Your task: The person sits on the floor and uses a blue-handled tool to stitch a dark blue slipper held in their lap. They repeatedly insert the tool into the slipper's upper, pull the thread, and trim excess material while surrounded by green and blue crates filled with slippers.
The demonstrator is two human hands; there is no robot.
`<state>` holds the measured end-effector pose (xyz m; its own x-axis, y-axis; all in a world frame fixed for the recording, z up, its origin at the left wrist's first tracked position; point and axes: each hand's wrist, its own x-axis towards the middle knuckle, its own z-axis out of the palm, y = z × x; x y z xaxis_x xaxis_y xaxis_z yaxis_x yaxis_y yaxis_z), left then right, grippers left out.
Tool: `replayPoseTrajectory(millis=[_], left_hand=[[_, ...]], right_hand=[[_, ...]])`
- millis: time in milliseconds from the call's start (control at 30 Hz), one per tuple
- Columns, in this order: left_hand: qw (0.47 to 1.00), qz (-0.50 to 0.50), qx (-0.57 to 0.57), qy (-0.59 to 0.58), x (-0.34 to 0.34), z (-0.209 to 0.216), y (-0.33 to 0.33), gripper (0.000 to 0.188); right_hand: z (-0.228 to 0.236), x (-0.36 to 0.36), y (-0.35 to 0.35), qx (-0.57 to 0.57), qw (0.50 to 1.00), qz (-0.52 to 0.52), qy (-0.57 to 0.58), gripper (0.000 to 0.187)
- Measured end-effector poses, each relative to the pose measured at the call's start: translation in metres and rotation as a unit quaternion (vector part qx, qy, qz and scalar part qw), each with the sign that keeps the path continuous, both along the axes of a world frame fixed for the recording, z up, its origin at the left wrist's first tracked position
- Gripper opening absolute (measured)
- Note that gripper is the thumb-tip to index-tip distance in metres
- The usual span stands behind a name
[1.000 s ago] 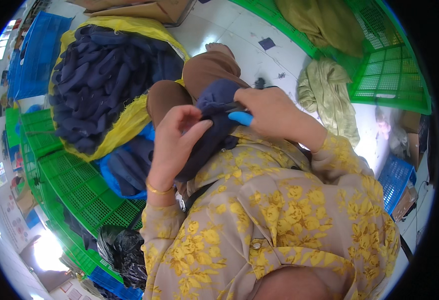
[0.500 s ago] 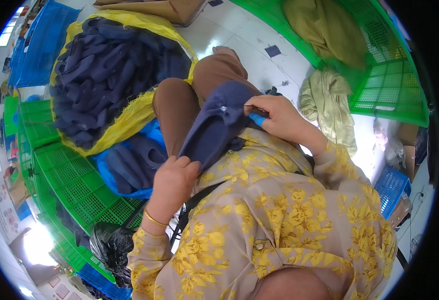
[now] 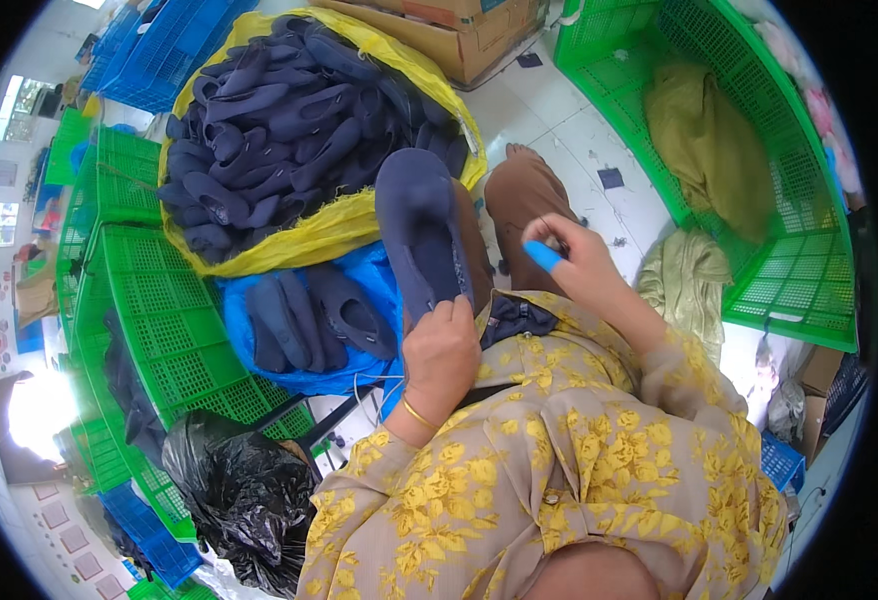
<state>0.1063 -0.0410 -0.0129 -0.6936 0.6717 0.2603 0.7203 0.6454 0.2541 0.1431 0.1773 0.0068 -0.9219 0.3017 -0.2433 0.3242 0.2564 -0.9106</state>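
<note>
A dark blue slip-on shoe point(image 3: 419, 203) stands toe-up over my knee, its opening toward me. My left hand point(image 3: 441, 345), with a gold bangle at the wrist, is closed on the heel end. Apart from the shoe, to its right, my right hand point(image 3: 587, 270) is raised with fingers curled in. Blue tape point(image 3: 543, 256) wraps a digit of it; whatever the fingers hold is too small or hidden to name. Crumpled dark blue fabric point(image 3: 519, 318) lies in my lap. Several similar shoes point(image 3: 351, 312) rest on a blue plastic bag point(image 3: 249, 365) to the left.
A yellow woven sack point(image 3: 304, 232) full of dark blue shoes stands far left. Green crates point(image 3: 174, 330) line the left side; a black plastic bag point(image 3: 239, 500) sits nearby. At right, a large green crate point(image 3: 789, 290) holds olive cloth point(image 3: 704, 150). A cardboard box point(image 3: 429, 45) stands behind.
My right hand has come away from the shoe to the right. The shoe has turned more upright, its toe now pointing away, while my left hand still grips its heel. The whole view has shifted.
</note>
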Motion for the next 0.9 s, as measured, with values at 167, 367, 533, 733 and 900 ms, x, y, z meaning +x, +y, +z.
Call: replayPoseTrajectory(millis=[167, 367, 533, 733, 900], left_hand=[[0.999, 0.000, 0.012, -0.046, -0.001, -0.003, 0.003, 0.016], [0.996, 0.019, 0.060, -0.070, -0.003, -0.001, -0.001, 0.008], [0.972, -0.059, 0.075, -0.214, -0.013, 0.032, -0.021, 0.033], [0.958, -0.125, -0.053, -0.253, -0.023, 0.031, -0.045, 0.042], [0.973, -0.064, 0.037, -0.221, -0.029, 0.039, -0.051, 0.032]], right_hand=[[-0.032, -0.079, -0.022, 0.001, 0.995, -0.030, 0.094, 0.020], [-0.035, -0.115, -0.023, 0.141, 0.987, 0.036, 0.072, 0.023], [-0.039, -0.091, -0.023, 0.072, 0.979, 0.149, 0.116, 0.015], [-0.043, -0.080, 0.007, 0.067, 0.995, -0.004, 0.070, 0.012], [-0.046, -0.062, 0.014, 0.073, 0.993, -0.028, 0.092, 0.010]])
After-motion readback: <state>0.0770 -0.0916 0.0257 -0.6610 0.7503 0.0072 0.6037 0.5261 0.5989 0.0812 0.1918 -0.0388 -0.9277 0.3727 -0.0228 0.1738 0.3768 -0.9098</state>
